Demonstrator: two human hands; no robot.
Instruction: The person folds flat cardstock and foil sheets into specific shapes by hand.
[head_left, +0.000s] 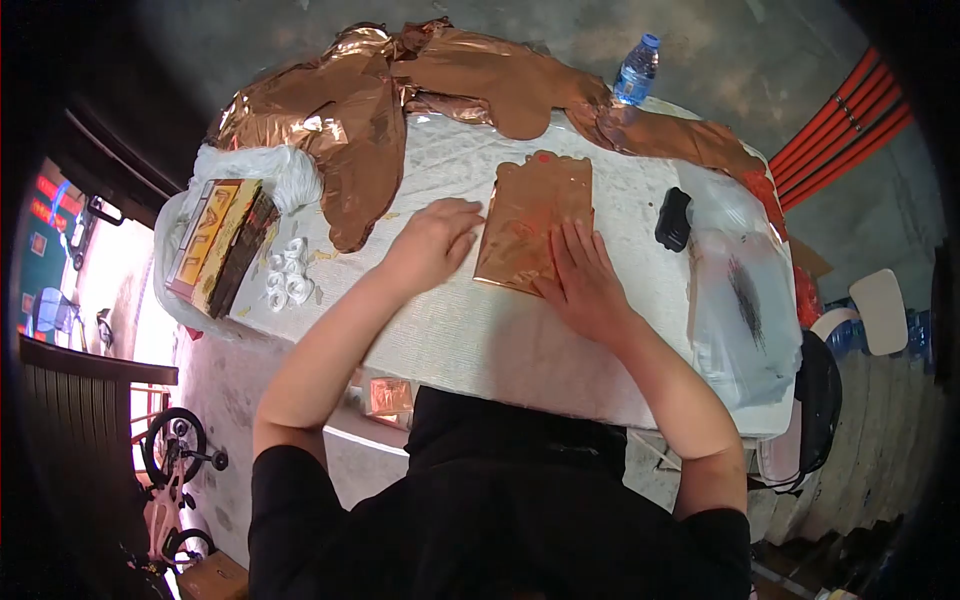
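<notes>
A folded copper-coloured foil balloon (522,222) lies flat on the table in front of me, with scalloped bumps and a small red mark at its far edge. My right hand (588,283) rests flat on its lower right part, fingers stretched out over the foil. Just off its left edge is my left hand (435,243), low over the tabletop, fingers loosely bent and thumb apart, with nothing in it. Behind, large unfolded copper foil balloons (490,75) drape along the far side of the table.
On the white-covered table (430,340) stand a box (212,240) in plastic, white ribbon rolls (288,275), a water bottle (636,72) and a black object (673,219). Clear plastic bags (735,300) lie at the right edge. A bicycle (175,480) stands on the floor at left.
</notes>
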